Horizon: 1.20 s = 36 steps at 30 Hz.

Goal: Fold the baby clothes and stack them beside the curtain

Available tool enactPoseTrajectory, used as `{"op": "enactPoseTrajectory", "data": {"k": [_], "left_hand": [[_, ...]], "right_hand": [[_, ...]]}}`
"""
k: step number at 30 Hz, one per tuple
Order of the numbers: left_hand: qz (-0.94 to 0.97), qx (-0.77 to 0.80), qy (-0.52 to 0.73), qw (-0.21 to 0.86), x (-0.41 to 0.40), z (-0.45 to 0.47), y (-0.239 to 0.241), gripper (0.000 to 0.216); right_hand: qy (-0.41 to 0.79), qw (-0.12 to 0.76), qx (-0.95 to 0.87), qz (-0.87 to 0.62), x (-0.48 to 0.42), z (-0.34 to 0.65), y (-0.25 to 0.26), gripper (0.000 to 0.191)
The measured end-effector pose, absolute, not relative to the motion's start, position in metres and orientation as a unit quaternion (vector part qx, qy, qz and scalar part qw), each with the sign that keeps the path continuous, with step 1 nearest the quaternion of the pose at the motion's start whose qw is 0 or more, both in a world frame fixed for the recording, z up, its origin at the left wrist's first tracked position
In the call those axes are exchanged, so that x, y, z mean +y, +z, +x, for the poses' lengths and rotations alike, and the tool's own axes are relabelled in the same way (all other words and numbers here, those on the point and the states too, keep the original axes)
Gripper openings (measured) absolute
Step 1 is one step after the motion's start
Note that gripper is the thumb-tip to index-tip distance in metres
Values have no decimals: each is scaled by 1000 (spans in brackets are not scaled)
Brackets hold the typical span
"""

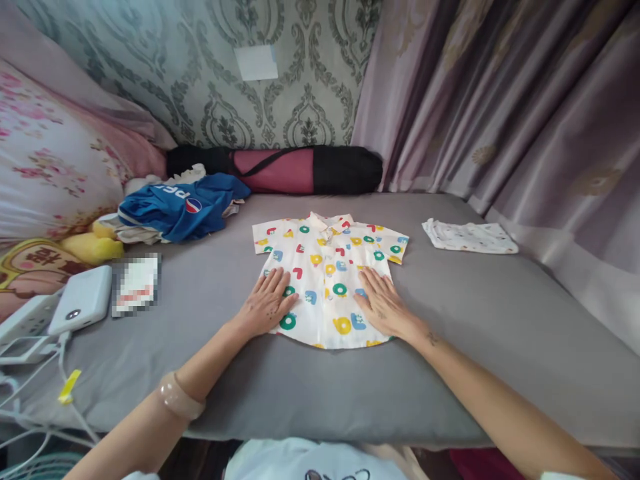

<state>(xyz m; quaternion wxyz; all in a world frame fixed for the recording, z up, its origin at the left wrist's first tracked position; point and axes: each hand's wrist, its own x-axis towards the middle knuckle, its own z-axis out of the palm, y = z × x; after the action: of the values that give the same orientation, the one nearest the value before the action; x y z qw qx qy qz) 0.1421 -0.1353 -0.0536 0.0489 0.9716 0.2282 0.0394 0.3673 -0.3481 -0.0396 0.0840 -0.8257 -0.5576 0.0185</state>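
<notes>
A small white short-sleeved shirt (pixel 325 273) with a collar lies spread out flat, its front up, printed with red, green, yellow and blue shapes. My left hand (pixel 267 303) rests flat on its left side, fingers stretched out. On the right side of the shirt my right hand (pixel 383 303) presses down, also flat with the fingers extended. Parts of the shirt's side edges are hidden under both hands. The collar and the two sleeves point away from me.
On the grey sheet (pixel 480 347), a folded white cloth (pixel 470 237) lies to the right. At left are a blue garment heap (pixel 185 203), a white power bank (pixel 81 300), a power strip (pixel 30 320) and cables. A black-and-maroon long bag (pixel 280 170) lies along the wall.
</notes>
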Motion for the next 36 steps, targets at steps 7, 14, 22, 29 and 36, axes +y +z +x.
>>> {"op": "enactPoseTrajectory", "data": {"k": [7, 14, 22, 29, 36], "left_hand": [[968, 237, 84, 14, -124, 162, -37, 65], [982, 179, 46, 40, -110, 188, -49, 66], [973, 217, 75, 22, -85, 219, -49, 65], [967, 219, 128, 26, -67, 250, -42, 55], [971, 234, 33, 46, -56, 280, -52, 63]], "right_hand": [[21, 89, -553, -828, -335, 380, -35, 68], [54, 64, -564, -822, -309, 392, -43, 65], [-24, 97, -546, -832, -277, 409, -46, 67], [-12, 99, -527, -844, -252, 426, -41, 68], [82, 56, -485, -869, -228, 448, -42, 68]]}}
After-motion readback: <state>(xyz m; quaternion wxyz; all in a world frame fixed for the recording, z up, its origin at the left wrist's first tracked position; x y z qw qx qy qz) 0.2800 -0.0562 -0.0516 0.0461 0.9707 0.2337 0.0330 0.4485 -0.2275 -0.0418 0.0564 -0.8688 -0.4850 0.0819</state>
